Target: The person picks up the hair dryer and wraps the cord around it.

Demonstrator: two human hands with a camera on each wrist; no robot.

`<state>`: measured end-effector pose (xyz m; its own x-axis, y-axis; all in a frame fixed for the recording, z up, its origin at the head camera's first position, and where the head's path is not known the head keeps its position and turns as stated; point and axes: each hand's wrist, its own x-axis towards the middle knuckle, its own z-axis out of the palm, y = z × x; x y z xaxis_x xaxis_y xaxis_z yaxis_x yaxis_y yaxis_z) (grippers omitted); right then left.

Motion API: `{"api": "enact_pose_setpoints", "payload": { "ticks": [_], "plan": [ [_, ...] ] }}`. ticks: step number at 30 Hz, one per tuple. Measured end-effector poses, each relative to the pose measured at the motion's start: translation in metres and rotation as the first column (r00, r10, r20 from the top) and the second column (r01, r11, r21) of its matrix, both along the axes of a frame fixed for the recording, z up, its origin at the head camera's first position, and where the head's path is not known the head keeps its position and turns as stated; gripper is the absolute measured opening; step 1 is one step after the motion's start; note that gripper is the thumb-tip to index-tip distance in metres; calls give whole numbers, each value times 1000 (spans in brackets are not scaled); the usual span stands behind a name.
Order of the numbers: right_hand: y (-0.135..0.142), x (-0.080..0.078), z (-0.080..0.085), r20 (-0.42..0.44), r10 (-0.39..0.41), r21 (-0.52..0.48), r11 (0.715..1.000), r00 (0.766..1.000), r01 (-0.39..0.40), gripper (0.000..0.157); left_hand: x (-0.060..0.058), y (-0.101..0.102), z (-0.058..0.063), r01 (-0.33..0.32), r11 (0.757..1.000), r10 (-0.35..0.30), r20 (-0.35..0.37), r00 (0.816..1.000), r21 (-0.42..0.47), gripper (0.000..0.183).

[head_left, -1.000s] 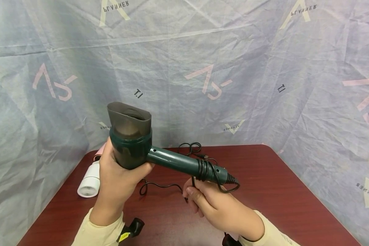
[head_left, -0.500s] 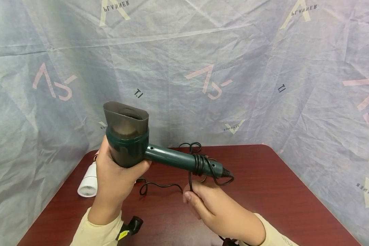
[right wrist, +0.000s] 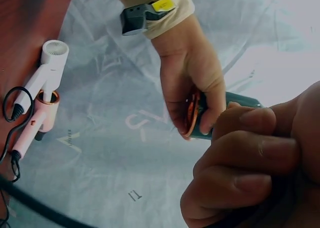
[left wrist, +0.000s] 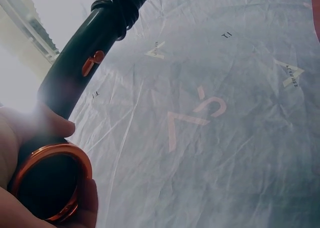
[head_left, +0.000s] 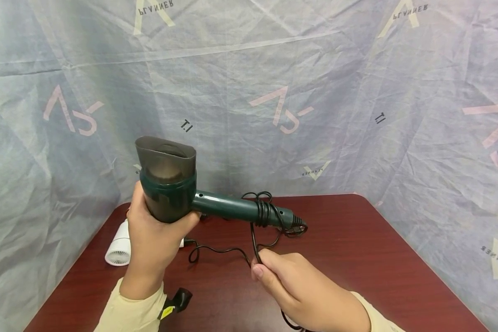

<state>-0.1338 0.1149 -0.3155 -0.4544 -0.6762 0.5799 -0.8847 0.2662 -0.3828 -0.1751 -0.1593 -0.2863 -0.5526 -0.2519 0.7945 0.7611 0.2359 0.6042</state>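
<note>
A dark green hair dryer [head_left: 168,198] with a smoky nozzle [head_left: 166,159] is held above the table, nozzle up. My left hand [head_left: 153,244] grips it round the body, and the handle [head_left: 228,206] points right. In the left wrist view, fingers curl by its copper ring [left wrist: 86,160]. Black cord [head_left: 263,214] is wound in several turns round the handle's end. Below it, my right hand [head_left: 307,288] pinches a length of this cord between thumb and fingers. In the right wrist view, the fingers of my right hand [right wrist: 240,160] are curled, partly hiding the dryer.
A white hair dryer [right wrist: 56,62] and a pink one [right wrist: 47,112] lie at the left of the red-brown table [head_left: 340,240]. Their black cords [head_left: 220,251] trail over the tabletop. A grey printed cloth [head_left: 228,92] hangs behind and around the table.
The dryer has shifted slightly left in my left hand's grip. My right hand has drawn down and a little right, and a longer stretch of cord now runs between it and the handle.
</note>
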Motion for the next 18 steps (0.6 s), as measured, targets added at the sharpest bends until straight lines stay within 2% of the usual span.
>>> {"api": "enact_pose_setpoints", "payload": {
  "ticks": [9, 14, 18],
  "plan": [
    [7, 4, 7, -50, 64, -25, 998, 997, -65, 24, -4, -6, -2, -56, 998, 56, 8, 998, -8, 85],
    [12, 3, 12, -104, 99, -58, 993, 990, -105, 22, -6, -6, -6, -92, 995, 95, 61, 994, -44, 87],
    [17, 2, 16, -141, 83, -89, 991, 987, -96, 24, -9, -4, -7, -99, 993, 104, 97, 990, -58, 89]
  ]
}}
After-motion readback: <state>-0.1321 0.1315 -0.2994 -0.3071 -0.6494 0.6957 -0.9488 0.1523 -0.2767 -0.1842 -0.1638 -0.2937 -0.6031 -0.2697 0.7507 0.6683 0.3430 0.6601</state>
